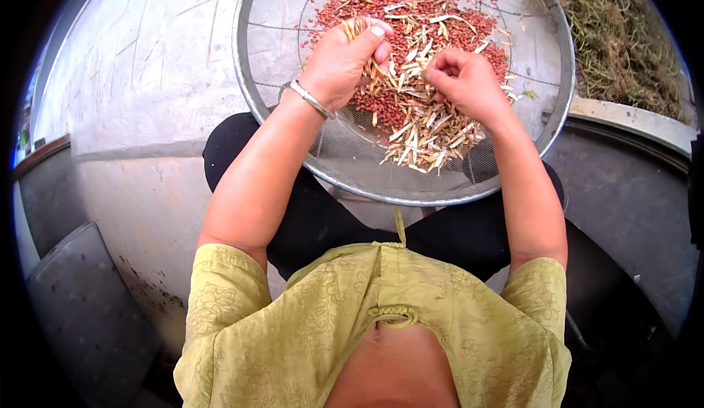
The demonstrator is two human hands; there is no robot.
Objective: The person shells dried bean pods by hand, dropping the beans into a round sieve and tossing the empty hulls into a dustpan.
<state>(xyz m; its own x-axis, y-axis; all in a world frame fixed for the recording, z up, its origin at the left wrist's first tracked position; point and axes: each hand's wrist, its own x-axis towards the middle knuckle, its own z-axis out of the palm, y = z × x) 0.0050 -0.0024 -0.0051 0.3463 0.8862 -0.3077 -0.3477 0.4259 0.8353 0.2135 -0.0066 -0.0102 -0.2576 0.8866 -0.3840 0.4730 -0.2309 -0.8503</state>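
A round mesh sieve with a metal rim [253, 89] rests over my knees. Red beans [378, 104] are spread across its mesh, and pale dry pods [436, 133] lie heaped on them, nearest to me. My left hand [345, 60], with a silver bangle at the wrist, is closed round a bunch of dry pods [357, 28] above the beans. Over the pod heap, to the right, my right hand [466, 85] has its thumb and fingers pinched together; whatever is between them is too small to make out.
Dried plant stalks [623, 34] are piled at the upper right behind a pale curb [634, 118]. Concrete floor [139, 63] extends on the left. A dark grey panel-like object [92, 313] stands at the lower left.
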